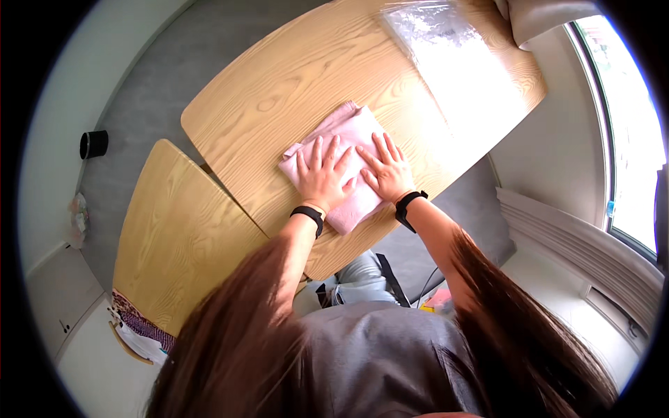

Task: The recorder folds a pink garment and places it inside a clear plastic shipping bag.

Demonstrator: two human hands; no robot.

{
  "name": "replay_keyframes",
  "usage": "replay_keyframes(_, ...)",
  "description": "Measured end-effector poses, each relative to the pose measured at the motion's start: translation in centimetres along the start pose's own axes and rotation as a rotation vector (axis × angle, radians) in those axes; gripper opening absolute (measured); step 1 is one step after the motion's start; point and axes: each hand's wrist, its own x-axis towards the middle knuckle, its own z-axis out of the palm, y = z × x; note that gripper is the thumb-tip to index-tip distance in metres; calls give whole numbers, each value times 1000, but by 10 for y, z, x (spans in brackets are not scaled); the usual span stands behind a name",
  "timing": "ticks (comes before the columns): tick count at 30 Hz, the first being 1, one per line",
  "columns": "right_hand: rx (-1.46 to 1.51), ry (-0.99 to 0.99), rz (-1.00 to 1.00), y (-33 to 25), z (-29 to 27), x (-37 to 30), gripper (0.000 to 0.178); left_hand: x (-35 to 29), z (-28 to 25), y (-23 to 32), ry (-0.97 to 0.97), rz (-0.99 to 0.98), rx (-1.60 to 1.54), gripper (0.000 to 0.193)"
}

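A folded pink cloth (345, 129) lies on the light wooden table (279, 90), near its front edge. My left hand (322, 177) rests flat on the cloth's left half, fingers spread. Beside it, my right hand (385, 171) presses flat on the right half, fingers apart too. Both palms lie on top of the cloth, and neither grips it. Each wrist wears a black band.
A clear plastic bag (446, 56) lies at the table's far right, in bright window light. A second wooden surface (174, 237) stands lower left, with patterned fabric (139, 327) at its near end. A black cup (93, 144) sits on the grey floor at left.
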Motion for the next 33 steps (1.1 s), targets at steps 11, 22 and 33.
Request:
replay_keyframes(11, 13, -15, -39, -1, -4, 6, 49, -1, -11, 2, -7, -54, -9, 63)
replay_keyframes(22, 393, 42, 0, 99, -60, 52, 44, -6, -17, 9, -53, -138, -7, 61)
replay_keyframes(33, 13, -27, 272, 233, -33, 87, 20, -29, -53, 30, 60, -225, -221, 53)
